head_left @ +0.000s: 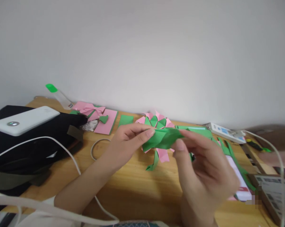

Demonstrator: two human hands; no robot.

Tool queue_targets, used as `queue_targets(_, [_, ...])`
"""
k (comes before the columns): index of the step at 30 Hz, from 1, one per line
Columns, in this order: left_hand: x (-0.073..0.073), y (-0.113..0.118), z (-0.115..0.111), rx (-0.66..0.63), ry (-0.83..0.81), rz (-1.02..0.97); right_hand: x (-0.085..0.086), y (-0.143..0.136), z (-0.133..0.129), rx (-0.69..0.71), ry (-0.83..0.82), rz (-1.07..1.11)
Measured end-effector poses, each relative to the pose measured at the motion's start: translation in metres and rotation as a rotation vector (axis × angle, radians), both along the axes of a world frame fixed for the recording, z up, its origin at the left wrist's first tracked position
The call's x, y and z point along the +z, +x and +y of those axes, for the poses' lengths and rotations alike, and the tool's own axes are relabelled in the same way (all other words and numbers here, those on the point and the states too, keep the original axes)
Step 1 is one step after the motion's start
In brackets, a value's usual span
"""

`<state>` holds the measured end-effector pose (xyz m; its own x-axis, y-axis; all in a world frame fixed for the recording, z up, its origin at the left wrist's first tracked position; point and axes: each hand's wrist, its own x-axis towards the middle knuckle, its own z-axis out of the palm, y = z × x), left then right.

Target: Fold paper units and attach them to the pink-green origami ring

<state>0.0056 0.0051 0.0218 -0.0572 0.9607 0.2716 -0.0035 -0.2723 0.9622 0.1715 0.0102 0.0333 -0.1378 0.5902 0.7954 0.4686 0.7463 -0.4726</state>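
Observation:
Between both hands, above the wooden table, is a folded piece of green paper (164,138). My left hand (133,137) pinches its left end between thumb and fingers. At the right end, the thumb and forefinger of my right hand (201,164) close on the same paper. Just behind and below it lies a pink and green folded-paper flower (164,156), partly hidden by the paper and my fingers. A narrow green folded strip (153,162) sticks out at the flower's near side.
Pink paper (109,121) and green paper (125,120) lie by the wall. A white power bank (26,119) rests on a black bag (59,151) at left. White cables (59,140) cross the front. A power strip (224,132) and phone (239,179) are at right.

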Motion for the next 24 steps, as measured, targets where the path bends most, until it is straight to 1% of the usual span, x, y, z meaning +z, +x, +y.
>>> queue_targets(3, [-0.001,-0.001,0.000,-0.029,-0.108,-0.119,0.003,0.004,0.003,-0.141,0.018,0.037])
queue_targets(5, [-0.001,0.000,0.000,-0.037,-0.182,-0.198,0.004,0.006,0.006,-0.171,-0.017,-0.001])
queue_targets(7, [0.001,0.000,0.000,-0.053,-0.225,-0.260,0.004,0.008,0.008,-0.116,-0.133,-0.010])
queue_targets(10, [0.003,0.000,-0.001,-0.071,-0.235,-0.316,0.003,0.009,0.010,0.034,-0.374,0.065])
queue_targets(12, [0.002,-0.001,-0.001,-0.065,-0.242,-0.319,0.001,0.010,0.011,0.084,-0.467,0.119])
queue_targets(15, [0.000,-0.002,0.000,-0.064,-0.282,-0.309,-0.001,0.010,0.012,0.102,-0.499,0.155])
queue_targets(18, [-0.001,-0.002,0.001,-0.071,-0.312,-0.309,0.000,0.009,0.012,0.110,-0.501,0.145])
queue_targets(24, [0.002,0.000,0.001,-0.119,-0.270,-0.243,0.001,0.007,0.011,0.122,-0.485,0.104])
